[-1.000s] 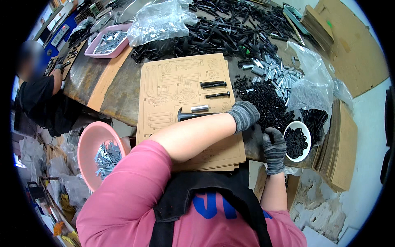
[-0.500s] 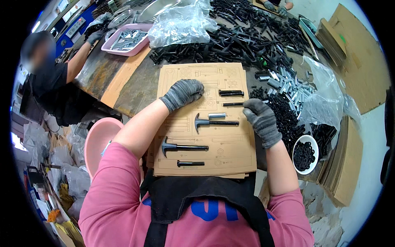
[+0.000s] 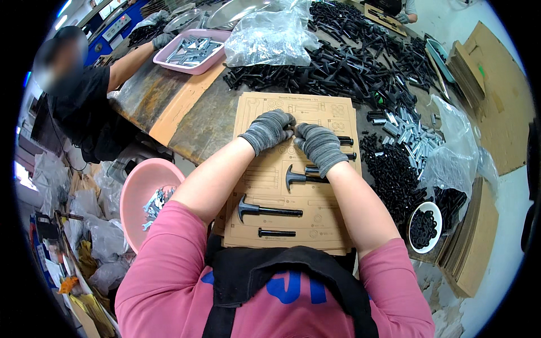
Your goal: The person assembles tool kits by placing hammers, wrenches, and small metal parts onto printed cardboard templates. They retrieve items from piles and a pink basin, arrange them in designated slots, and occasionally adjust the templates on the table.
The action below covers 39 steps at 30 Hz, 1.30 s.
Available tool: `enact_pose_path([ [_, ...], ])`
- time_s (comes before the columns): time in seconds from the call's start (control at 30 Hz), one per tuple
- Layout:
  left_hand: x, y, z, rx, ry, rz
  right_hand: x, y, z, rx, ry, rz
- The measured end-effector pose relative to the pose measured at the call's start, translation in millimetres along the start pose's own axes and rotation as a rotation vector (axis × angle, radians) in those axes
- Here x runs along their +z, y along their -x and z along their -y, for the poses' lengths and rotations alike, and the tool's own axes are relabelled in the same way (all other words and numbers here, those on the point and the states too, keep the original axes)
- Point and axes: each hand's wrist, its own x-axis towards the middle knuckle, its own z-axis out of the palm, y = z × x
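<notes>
Both gloved hands, left hand (image 3: 269, 129) and right hand (image 3: 318, 145), met fingertip to fingertip on the cardboard template (image 3: 265, 186) on the counter (image 3: 169, 107). The fingers were curled, possibly pinching a small part; this could not be confirmed. Two T-headed black bolts (image 3: 265, 209) and one short pin (image 3: 276, 232) lay on the template at 6 o'clock from the fingers.

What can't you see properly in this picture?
Head view only:
- Anything pinched between the grey-gloved left hand and grey-gloved right hand: hidden by the fingers.
- Outlines on the brown cardboard sheet under the hands: covered.
- Small silver parts in the pink round bowl: too small.
</notes>
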Motion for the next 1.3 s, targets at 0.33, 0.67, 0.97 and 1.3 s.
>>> enact_pose_path([
  [0.33, -2, -11, -1, 0.179, -0.181, 0.171, -4, 4, -14, -0.259, 0.451, -0.049],
  [0.67, 21, -5, -10, -0.025, 0.011, 0.061, -3, -14, -16, -0.065, 0.416, 0.052],
  [0.97, 16, 0, -24, -0.049, 0.031, 0.041, -14, -3, -31, -0.069, 0.206, -0.167],
  [1.3, 18, -5, -29, -0.037, 0.055, 0.057, -29, 104, -105, -0.056, -0.169, -0.639],
])
